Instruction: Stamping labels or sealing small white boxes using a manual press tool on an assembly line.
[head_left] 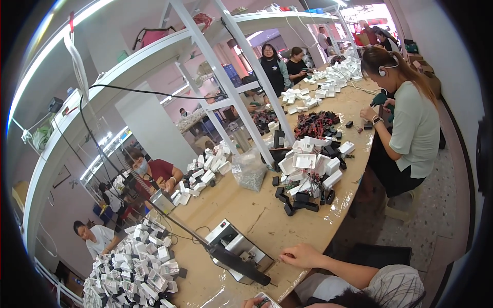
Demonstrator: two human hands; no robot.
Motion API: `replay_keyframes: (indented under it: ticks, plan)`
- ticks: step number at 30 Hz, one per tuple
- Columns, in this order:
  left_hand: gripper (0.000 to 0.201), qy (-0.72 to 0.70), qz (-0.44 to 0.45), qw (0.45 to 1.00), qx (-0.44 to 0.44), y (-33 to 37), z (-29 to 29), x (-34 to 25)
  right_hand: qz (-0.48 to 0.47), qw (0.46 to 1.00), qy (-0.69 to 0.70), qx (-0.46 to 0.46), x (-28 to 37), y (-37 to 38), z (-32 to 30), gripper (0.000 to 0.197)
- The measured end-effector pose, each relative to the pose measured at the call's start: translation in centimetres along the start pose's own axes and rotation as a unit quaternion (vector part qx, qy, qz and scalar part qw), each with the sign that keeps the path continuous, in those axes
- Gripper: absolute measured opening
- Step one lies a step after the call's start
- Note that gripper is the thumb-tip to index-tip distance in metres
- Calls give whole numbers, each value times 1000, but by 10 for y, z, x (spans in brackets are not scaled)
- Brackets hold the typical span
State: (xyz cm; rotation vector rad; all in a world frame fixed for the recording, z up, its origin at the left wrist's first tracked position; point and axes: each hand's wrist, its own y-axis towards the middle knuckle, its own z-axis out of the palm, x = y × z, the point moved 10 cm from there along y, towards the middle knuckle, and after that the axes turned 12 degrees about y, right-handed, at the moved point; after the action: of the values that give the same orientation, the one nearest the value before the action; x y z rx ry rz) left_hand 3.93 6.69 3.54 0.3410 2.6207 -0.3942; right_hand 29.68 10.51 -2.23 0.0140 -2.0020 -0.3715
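Note:
At the bottom edge, my left hand (250, 303), partly cut off, holds a small white plastic case (267, 301) with some parts inside. My right hand (303, 255) is by the table's near edge, its fingers curled in; what they hold, if anything, is hidden. Just left of that hand stands a small white and black benchtop machine (233, 241) with a metal mechanism on top. A thick black cylinder (241, 266) on a thin rod slants across its front.
White cases (138, 262) pile up at the lower left. More white cases (308, 161) and black blocks (303, 203) lie farther along the table (215, 200), by a clear bag of small metal pieces (249, 172). A co-worker (411, 113) holds a green power driver (379, 99). Shelf posts (251, 82) rise behind.

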Motion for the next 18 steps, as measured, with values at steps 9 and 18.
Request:
replay_keyframes:
  ticks: [9, 18]
  plan:
    - [28, -11, 164, 968, -191, 27, 13, 33, -39, 974, 183, -125, 48, 9, -23, 23]
    - [24, -50, 156, 968, -190, 21, 6, 22, -266, 954, -13, -141, 147, 32, 31, 72]
